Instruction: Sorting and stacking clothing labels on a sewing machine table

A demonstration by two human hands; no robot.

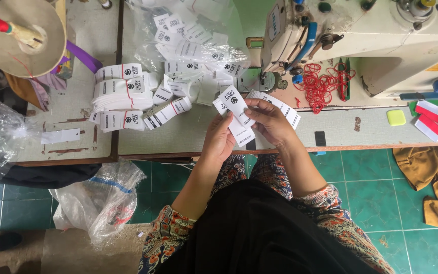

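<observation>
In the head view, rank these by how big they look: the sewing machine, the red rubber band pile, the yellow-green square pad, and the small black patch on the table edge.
1. Sewing machine, by far the largest.
2. Red rubber band pile.
3. Yellow-green square pad.
4. Small black patch, a little smaller than the pad.

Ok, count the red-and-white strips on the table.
2. Both lie at the table's right end, below the sewing machine: one strip right of the yellow square, the other just beneath it. More may lie beyond the frame.
</observation>
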